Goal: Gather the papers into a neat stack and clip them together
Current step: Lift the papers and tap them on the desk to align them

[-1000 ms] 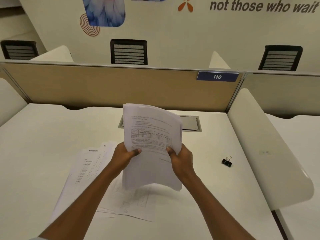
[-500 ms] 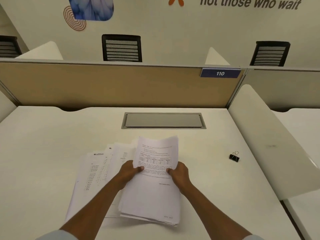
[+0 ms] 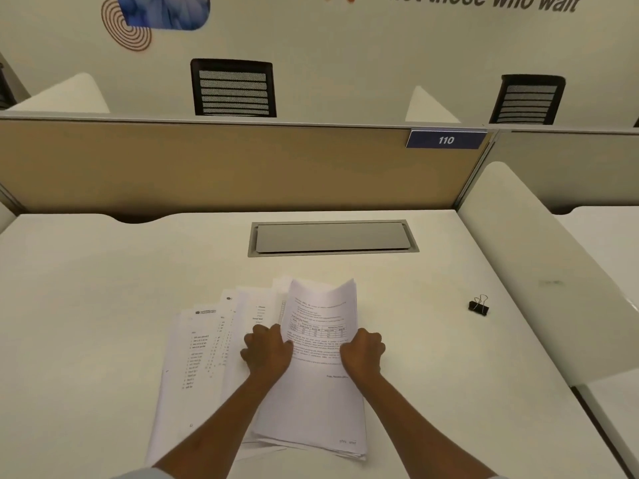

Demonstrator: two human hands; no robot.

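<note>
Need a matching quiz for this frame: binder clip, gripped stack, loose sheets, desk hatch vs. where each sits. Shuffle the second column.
Column 1
1. binder clip
2. gripped stack
3. loose sheets
4. grey hatch

Column 2
A. recessed in the desk, near the partition
B. fanned out leftward, partly beneath the left hand
C. in the grip of the left hand and right hand
D. alone on the desk, far right

Pairs: 1-D, 2-C, 3-B, 4-A
</note>
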